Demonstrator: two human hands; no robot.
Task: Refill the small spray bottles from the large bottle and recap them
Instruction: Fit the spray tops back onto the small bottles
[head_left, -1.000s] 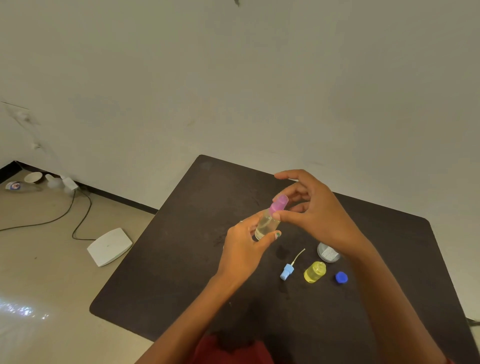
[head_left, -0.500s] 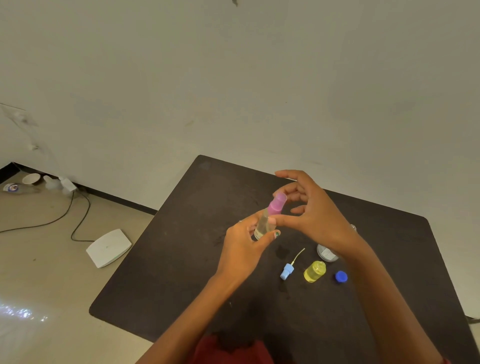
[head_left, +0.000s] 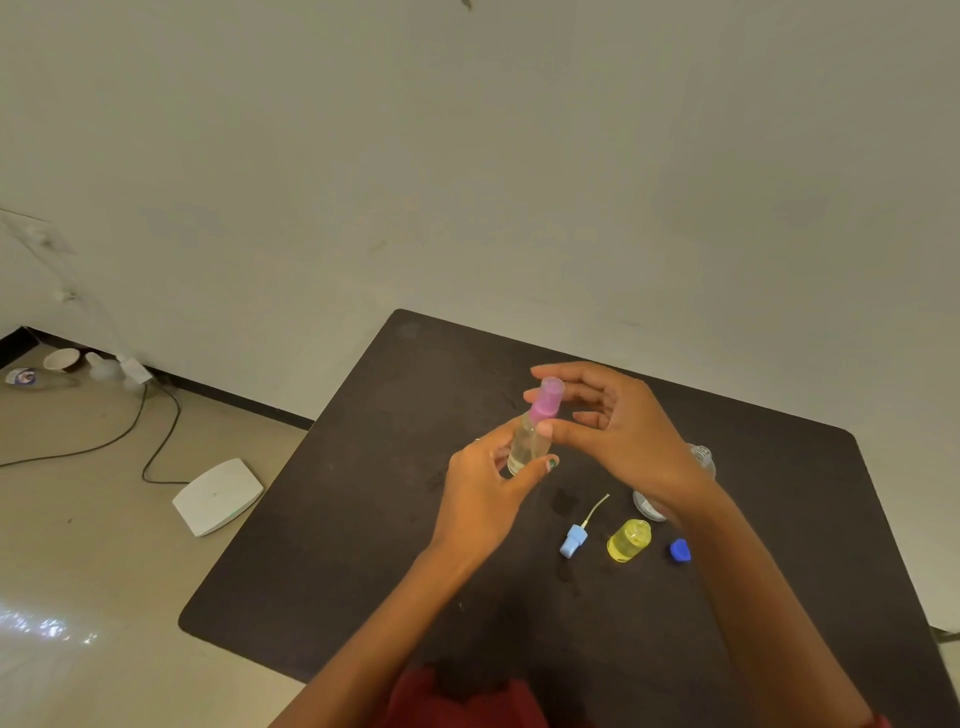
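Note:
Above the dark table (head_left: 363, 519) my left hand (head_left: 483, 493) grips the clear body of a small spray bottle (head_left: 527, 444), which tilts to the right. My right hand (head_left: 618, 431) pinches the bottle's pink cap (head_left: 546, 399) between thumb and fingers. On the table lie a light blue spray head with its tube (head_left: 574, 538), an uncapped small yellow bottle (head_left: 628, 540) and a dark blue cap (head_left: 680, 551). The large clear bottle (head_left: 701, 460) lies behind my right wrist, mostly hidden.
A white flat device (head_left: 218, 496) with a black cable (head_left: 156, 441) lies on the floor left of the table. Cups and small items (head_left: 62, 361) sit by the wall at far left. The wall rises close behind the table.
My right hand's fingers have shifted around the pink cap, turning it. The bottle stays held in about the same place above the table.

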